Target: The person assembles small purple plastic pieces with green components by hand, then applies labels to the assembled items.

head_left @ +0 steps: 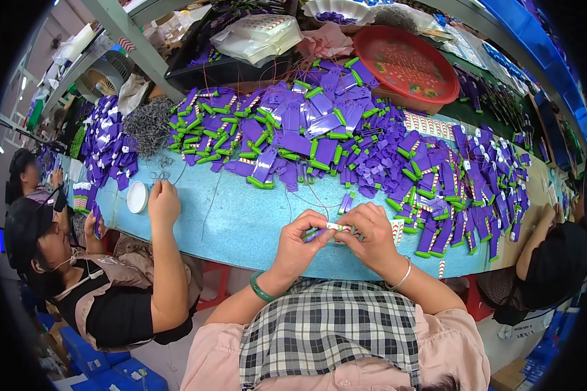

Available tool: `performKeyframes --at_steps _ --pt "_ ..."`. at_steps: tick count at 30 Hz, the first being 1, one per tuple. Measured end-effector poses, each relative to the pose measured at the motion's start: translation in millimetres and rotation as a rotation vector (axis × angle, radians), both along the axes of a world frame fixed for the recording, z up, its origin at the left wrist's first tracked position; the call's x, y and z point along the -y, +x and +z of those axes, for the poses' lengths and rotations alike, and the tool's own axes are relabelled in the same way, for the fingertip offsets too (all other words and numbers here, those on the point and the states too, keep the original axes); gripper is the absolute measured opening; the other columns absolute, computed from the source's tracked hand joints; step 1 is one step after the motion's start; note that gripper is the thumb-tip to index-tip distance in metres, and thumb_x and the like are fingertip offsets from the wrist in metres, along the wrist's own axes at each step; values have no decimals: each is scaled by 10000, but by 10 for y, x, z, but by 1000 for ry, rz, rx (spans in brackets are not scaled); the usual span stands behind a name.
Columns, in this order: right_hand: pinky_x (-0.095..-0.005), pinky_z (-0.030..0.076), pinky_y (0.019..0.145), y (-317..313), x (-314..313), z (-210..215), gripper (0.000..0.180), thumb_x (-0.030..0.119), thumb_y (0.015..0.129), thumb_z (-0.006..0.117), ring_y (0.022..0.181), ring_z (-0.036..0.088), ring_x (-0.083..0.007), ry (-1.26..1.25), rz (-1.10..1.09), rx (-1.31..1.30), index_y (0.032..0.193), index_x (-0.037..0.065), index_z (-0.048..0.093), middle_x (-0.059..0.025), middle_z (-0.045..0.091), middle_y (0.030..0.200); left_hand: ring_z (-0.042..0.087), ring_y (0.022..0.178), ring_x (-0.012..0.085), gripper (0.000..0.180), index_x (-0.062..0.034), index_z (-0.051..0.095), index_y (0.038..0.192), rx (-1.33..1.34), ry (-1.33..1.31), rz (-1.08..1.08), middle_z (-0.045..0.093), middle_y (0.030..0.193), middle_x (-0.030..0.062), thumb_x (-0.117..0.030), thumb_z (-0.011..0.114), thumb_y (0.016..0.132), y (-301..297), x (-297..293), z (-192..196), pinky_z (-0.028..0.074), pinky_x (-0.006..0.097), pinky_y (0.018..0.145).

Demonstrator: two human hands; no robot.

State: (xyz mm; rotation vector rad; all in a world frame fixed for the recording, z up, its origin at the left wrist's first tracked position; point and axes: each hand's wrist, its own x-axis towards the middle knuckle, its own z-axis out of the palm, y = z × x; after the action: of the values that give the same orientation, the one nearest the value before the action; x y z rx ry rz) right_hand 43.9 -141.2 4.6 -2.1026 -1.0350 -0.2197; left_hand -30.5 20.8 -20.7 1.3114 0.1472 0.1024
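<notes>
Close to the table's near edge, my left hand (299, 242) pinches a small purple piece, only part of which shows. My right hand (372, 236) pinches the other end of a white strip with red marks (338, 228), pressed along that purple piece between my fingertips. Behind my right fingers a sheet of red-and-white striped stickers (396, 229) shows partly. A small purple-and-green piece (346, 203) lies just beyond my hands. Farther back spreads a heap of flat purple pieces with green ends (319, 146), several with striped strips on them.
Loose small purple parts (375, 156) lie mid-table. A red basin (407, 62) stands behind the heap. At left, a co-worker's hand (164, 203) is beside a round white lid (137, 197) and a tangle of grey wire-like parts (149, 124). Another person (554, 260) sits at right.
</notes>
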Motion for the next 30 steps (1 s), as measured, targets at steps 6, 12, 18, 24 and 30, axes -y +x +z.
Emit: performKeyframes --at_steps 6,12,18,24,30 --pt "-348 434 577 22 -41 -6 150 168 678 764 656 566 -218 45 95 -337 743 96 650 -44 555 672 543 801 105 100 -1 634 835 27 102 -62 565 859 34 66 672 770 -28 -70 56 454 230 730" --pt "-336 453 493 80 238 103 133 185 707 753 561 575 -223 -168 74 -12 711 102 650 -35 561 637 513 763 82 75 0 631 814 9 15 94 541 832 13 60 665 784 -101 -59 -46 424 221 672" --pt "-377 459 493 267 1147 331 159 180 698 742 538 591 -242 -595 36 -84 641 90 624 -55 577 594 510 705 67 24 -3 622 832 -48 -114 157 558 815 5 3 645 837 -146 -88 -105 416 213 615" --pt "-360 453 682 159 502 514 231 101 662 748 780 570 -246 -194 58 -20 856 64 630 -70 611 819 568 667 88 168 17 621 955 -182 -144 48 633 792 42 -143 598 909 -142 -34 -85 469 237 592" --pt "-349 423 666 59 -95 116 190 132 682 746 800 567 -235 -61 188 -169 834 85 641 -52 610 785 599 763 107 145 5 609 943 -220 -203 -62 633 856 49 -128 553 930 -176 -1 73 524 280 627"
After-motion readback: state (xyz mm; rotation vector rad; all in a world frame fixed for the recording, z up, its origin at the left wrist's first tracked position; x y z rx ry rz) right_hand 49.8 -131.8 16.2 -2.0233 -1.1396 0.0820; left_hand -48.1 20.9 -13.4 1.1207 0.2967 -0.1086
